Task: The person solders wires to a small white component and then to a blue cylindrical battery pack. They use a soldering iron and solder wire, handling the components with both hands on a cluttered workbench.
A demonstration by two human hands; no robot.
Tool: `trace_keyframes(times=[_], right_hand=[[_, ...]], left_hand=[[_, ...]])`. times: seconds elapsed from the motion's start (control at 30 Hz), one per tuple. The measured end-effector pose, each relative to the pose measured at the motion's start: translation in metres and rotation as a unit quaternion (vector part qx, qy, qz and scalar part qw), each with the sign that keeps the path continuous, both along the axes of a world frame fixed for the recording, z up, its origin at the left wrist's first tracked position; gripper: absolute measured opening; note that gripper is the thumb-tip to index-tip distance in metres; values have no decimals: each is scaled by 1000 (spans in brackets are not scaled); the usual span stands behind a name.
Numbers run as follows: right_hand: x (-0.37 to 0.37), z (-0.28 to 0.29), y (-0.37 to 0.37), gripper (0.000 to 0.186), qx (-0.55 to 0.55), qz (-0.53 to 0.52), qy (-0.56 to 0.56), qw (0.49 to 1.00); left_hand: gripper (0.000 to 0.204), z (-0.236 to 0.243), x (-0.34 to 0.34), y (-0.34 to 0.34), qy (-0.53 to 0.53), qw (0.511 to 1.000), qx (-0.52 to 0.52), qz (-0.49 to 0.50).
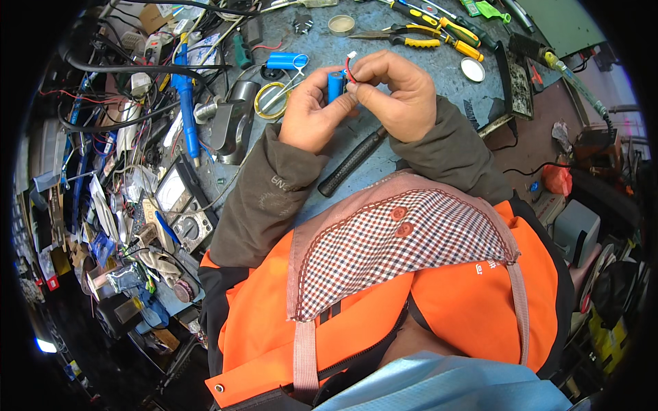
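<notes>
At the upper middle of the bench, my left hand (317, 109) is closed around a blue cylindrical battery (335, 84). My right hand (397, 99) meets it from the right, thumb and fingers pinched on a short red wire (349, 68) at the battery's top, with a small white connector (351, 55) sticking up. The fingertips hide where the wire joins. Another blue battery pack (286, 61) lies behind my left hand, beside a yellow-rimmed round tin (273, 100). A black textured handle (346, 164) lies below my hands.
Pliers (414, 42) and screwdrivers (466, 50) lie at the back, near a white round lid (473, 69). Dense cables, a blue tubular tool (185, 103) and a multimeter (192, 226) crowd the left. A hose (577, 85) runs down the right beside a black-edged metal plate (519, 92).
</notes>
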State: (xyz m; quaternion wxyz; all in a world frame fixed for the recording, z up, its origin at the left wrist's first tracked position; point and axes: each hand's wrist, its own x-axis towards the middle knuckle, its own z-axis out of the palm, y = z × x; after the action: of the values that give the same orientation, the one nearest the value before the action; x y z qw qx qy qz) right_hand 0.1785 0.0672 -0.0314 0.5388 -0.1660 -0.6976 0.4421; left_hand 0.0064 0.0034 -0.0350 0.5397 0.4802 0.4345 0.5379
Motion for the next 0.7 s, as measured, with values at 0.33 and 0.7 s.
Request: trace_keyframes(times=[0.33,0.7], right_hand=[[3,9,0,20,101,-51,-67,991],[-6,-2,1,19,-184,56,14,981]], left_hand=[[30,-5,-5,3,6,1000,17,-8],[32,30,-18,12,-326,941,-53,72]])
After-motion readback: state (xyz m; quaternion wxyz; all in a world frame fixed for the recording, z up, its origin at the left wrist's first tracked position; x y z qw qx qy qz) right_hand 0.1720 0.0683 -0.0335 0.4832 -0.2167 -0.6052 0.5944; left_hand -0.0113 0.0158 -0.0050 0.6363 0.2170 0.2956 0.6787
